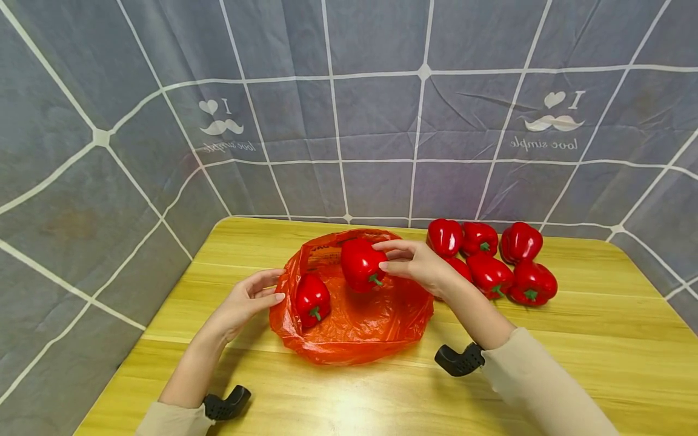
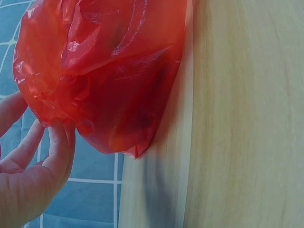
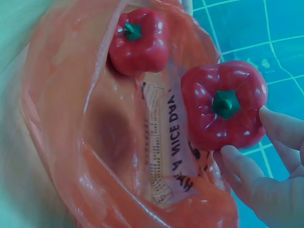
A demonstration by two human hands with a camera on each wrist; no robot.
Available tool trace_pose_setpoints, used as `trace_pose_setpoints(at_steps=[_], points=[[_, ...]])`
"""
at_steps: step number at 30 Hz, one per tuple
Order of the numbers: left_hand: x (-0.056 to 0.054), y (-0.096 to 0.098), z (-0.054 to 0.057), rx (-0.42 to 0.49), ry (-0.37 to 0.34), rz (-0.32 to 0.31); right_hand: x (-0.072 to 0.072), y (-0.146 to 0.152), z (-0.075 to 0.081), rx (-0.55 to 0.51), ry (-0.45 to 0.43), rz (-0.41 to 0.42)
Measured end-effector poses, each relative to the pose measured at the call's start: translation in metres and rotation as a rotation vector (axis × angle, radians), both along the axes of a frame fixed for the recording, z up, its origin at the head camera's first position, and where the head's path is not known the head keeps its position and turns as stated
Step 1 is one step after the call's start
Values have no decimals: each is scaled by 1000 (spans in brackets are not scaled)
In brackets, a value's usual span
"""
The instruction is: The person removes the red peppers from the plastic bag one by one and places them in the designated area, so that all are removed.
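Observation:
A red plastic bag [image 1: 349, 339] sits with its mouth spread wide in the middle of the table. Inside it, on the left, lies one red bell pepper [image 1: 313, 300] with a green stem. My right hand [image 1: 417, 264] holds another red bell pepper [image 1: 361, 266] by its side over the bag's opening; the right wrist view shows this pepper [image 3: 223, 102] between thumb and fingers. At the bag's left rim, my left hand [image 1: 248, 303] holds the edge of the plastic. In the left wrist view, its fingertips [image 2: 58, 124] meet the bag's outer side.
Several more red bell peppers [image 1: 491, 272] are grouped on the table to the right of the bag, behind my right forearm. The wooden table [image 1: 605, 351] backs onto a grey curtain [image 1: 376, 121] with white lines, which also hangs along the left.

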State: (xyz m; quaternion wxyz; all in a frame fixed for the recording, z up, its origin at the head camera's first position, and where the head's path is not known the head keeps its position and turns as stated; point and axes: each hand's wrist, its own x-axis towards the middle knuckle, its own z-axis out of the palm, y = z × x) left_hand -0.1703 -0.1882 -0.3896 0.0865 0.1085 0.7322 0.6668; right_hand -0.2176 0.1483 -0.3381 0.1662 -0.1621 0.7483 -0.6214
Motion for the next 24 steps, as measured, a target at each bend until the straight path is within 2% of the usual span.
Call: trace_pose_setpoints(at_steps=[10, 18, 24], points=[[0, 2, 1, 5, 3, -7, 16, 21, 10, 4, 60, -16], [1, 2, 2, -3, 7, -5, 28, 44, 14, 49, 125, -36], [1, 2, 1, 1, 12, -11, 38, 63, 15, 88, 122, -64]])
